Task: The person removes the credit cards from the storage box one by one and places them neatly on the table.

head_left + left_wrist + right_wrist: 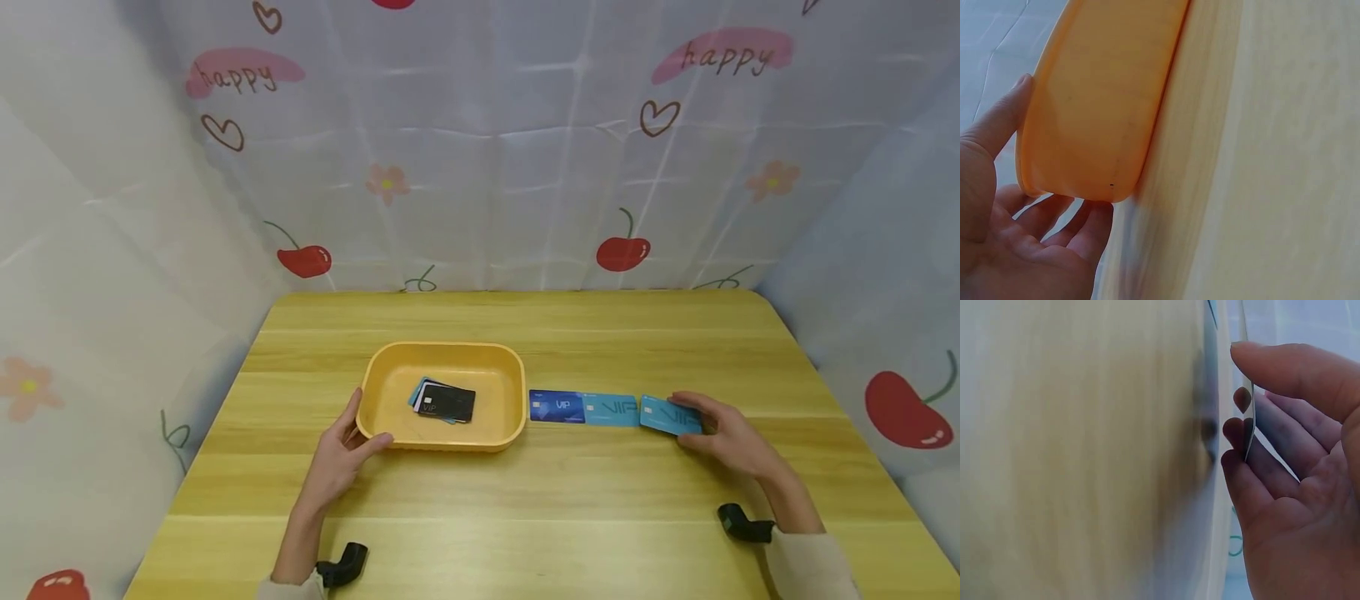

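Fingers of my right hand [729, 435] pinch the light-blue card [662, 416], closed to its width, just above the worktop [570, 517], beside two flat blue cards [577, 407]; my left hand [336, 462] grips the yellow tray [450, 445] by its left end, overlapping cards [446, 402] inside!

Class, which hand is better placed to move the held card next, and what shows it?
Right, most likely. The right hand pinches the held card beside the card row, while the left hand grips the tray by its left end, with the row beyond the other end.
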Motion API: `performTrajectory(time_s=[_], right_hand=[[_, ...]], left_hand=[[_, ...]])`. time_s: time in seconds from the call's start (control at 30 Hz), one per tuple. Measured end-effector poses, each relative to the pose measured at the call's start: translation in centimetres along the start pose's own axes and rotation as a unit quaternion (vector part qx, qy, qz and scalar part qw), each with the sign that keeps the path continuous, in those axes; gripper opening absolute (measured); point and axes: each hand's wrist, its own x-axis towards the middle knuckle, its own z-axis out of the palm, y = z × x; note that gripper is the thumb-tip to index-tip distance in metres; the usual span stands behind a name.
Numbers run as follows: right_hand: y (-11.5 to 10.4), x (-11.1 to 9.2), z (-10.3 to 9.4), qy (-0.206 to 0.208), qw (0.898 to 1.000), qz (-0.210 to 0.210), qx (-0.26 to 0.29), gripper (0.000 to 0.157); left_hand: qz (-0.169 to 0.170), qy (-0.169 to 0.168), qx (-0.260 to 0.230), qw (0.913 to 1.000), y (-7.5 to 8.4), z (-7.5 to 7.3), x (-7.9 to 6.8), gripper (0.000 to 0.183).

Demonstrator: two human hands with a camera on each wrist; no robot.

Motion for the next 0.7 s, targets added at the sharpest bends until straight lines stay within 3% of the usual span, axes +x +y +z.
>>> performTrajectory(time_s=[0.23, 0.47, 0.7], right_hand=[[0.65, 0.34, -0.47, -0.010, 1.000, 0.011, 0.002, 0.060], [0.94, 0.59, -0.43, -0.017, 0.999, -0.019, -0.029, 0.057], [0.63, 0.81, -0.33, -0.031, 0.998, -0.013, -0.044, 0.057]], left_hand=[[0.000, 0.000, 0.000, 1.0000, -0.06, 0.05, -0.04, 0.090], [-0.005, -0.001, -0.005, 1.0000, 0.04, 0.16, -0.05, 0.090], [-0.002, 0.003, 0.000, 1.0000, 0.02, 0.11, -0.04, 0.092]])
